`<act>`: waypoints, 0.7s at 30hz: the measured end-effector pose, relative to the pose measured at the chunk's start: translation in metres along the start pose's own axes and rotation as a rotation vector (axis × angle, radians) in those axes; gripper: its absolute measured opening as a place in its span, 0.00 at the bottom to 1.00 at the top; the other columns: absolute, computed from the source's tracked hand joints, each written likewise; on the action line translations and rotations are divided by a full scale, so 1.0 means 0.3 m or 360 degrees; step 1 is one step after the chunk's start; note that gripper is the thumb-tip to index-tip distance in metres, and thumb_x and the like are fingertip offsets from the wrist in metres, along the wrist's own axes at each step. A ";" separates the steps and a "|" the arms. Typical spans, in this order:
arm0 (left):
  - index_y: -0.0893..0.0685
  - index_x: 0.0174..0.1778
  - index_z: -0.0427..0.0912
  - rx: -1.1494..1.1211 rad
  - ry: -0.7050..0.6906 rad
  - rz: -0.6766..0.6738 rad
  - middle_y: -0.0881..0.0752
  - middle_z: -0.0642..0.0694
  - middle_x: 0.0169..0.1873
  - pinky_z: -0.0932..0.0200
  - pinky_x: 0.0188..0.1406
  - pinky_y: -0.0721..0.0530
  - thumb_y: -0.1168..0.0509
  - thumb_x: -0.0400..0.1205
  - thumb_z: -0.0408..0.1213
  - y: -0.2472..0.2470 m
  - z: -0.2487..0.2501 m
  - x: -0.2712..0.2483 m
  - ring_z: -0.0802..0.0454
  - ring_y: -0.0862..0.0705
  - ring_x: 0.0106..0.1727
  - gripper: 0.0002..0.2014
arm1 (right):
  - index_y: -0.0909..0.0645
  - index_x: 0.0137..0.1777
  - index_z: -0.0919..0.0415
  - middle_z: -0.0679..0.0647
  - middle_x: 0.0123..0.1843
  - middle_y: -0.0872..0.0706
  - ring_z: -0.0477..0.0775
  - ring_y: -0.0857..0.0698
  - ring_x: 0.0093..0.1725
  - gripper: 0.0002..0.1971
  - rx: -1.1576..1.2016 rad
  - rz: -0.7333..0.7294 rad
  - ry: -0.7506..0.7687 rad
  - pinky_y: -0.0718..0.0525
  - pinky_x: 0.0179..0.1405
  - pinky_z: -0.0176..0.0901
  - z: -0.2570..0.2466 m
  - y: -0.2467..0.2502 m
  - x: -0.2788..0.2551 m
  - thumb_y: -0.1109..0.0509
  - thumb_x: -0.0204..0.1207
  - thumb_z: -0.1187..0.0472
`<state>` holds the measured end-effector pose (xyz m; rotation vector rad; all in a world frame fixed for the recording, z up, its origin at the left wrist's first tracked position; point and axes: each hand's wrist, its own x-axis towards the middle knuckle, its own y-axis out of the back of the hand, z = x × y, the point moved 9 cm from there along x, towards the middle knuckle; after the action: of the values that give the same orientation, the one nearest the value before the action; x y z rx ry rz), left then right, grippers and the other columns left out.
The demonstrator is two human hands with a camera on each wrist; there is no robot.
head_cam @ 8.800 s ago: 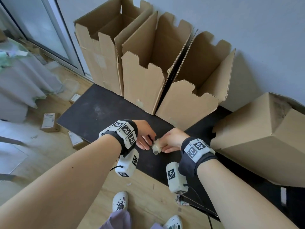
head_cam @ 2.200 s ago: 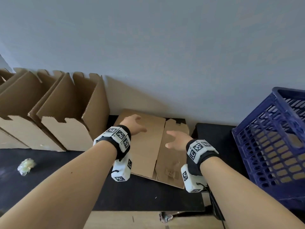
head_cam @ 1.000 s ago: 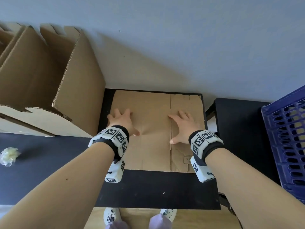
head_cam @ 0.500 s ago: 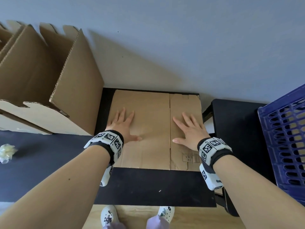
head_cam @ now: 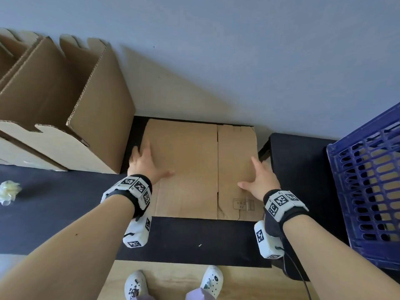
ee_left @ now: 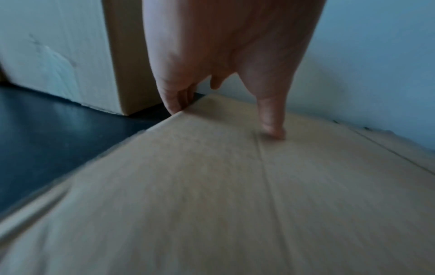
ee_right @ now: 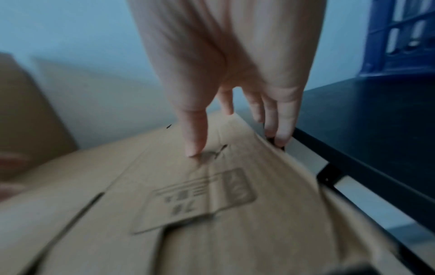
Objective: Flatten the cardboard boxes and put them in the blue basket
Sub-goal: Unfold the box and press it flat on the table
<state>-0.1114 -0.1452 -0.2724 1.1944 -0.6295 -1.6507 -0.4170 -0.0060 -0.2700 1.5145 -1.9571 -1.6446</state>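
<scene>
A flattened cardboard box (head_cam: pixel 194 165) lies on the black table (head_cam: pixel 194 239) against the wall. My left hand (head_cam: pixel 151 161) is at its left edge: in the left wrist view the fingertips (ee_left: pixel 174 109) hook over that edge and the thumb presses on top. My right hand (head_cam: pixel 257 176) is at the right edge: its fingers (ee_right: pixel 280 137) curl down past the slightly lifted edge while the thumb presses on top of the box (ee_right: pixel 188 204). The blue basket (head_cam: pixel 363 191) stands at the right, with cardboard showing through its slots.
Several open, upright cardboard boxes (head_cam: pixel 65 105) stand in a row at the left, the nearest close to my left hand. A crumpled tape ball (head_cam: pixel 8 191) lies at the far left. A second black table (head_cam: pixel 298 169) holds the basket. The wall is directly behind.
Both hands have slid outward from the middle of the flattened box to its left and right edges, and the fingers now curl over those edges. The box stays on the table.
</scene>
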 end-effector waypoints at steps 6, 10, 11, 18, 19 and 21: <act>0.39 0.80 0.37 -0.0576 0.0301 0.0214 0.29 0.35 0.74 0.47 0.69 0.29 0.29 0.78 0.43 0.056 0.005 -0.041 0.37 0.28 0.73 0.38 | 0.25 0.70 0.60 0.56 0.68 0.18 0.59 0.20 0.66 0.27 0.0487 0.0082 -0.0316 0.23 0.65 0.49 0.137 0.051 -0.036 0.23 0.70 0.62; 0.32 0.76 0.36 -0.0786 0.0285 0.0315 0.23 0.37 0.70 0.50 0.66 0.26 0.32 0.80 0.40 0.068 0.045 -0.103 0.39 0.24 0.70 0.29 | 0.21 0.66 0.61 0.56 0.63 0.15 0.60 0.18 0.62 0.21 0.0633 0.0241 -0.0313 0.23 0.61 0.47 0.161 0.162 -0.079 0.25 0.72 0.65; 0.32 0.76 0.36 -0.0820 0.0265 0.0337 0.22 0.38 0.69 0.50 0.66 0.26 0.32 0.80 0.40 0.075 0.057 -0.118 0.39 0.23 0.69 0.29 | 0.20 0.64 0.60 0.56 0.62 0.14 0.59 0.17 0.61 0.20 0.0642 0.0274 -0.0286 0.22 0.59 0.45 0.165 0.192 -0.087 0.25 0.72 0.65; 0.29 0.72 0.41 -0.1110 0.0076 0.0557 0.18 0.43 0.63 0.55 0.57 0.25 0.32 0.79 0.42 0.194 0.147 -0.281 0.42 0.19 0.63 0.26 | 0.21 0.67 0.58 0.56 0.60 0.13 0.58 0.16 0.59 0.25 0.0908 0.0510 -0.0099 0.21 0.56 0.44 0.167 0.378 -0.193 0.25 0.70 0.69; 0.28 0.72 0.42 -0.1164 0.0035 0.0590 0.17 0.43 0.62 0.55 0.56 0.24 0.31 0.79 0.42 0.220 0.158 -0.305 0.42 0.18 0.62 0.26 | 0.21 0.67 0.57 0.56 0.59 0.13 0.57 0.15 0.58 0.25 0.0963 0.0539 -0.0061 0.19 0.59 0.47 0.164 0.404 -0.207 0.25 0.69 0.70; 0.29 0.72 0.44 -0.1251 -0.0040 0.0654 0.17 0.44 0.61 0.52 0.59 0.21 0.31 0.79 0.44 0.276 0.181 -0.355 0.43 0.18 0.61 0.26 | 0.20 0.66 0.57 0.56 0.58 0.12 0.56 0.15 0.56 0.25 0.1103 0.0603 0.0007 0.17 0.59 0.50 0.155 0.464 -0.249 0.26 0.69 0.72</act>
<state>-0.1222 -0.0881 -0.1389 0.4348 -0.1727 -1.3528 -0.4928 0.0631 -0.1412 1.1785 -2.7637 -0.8452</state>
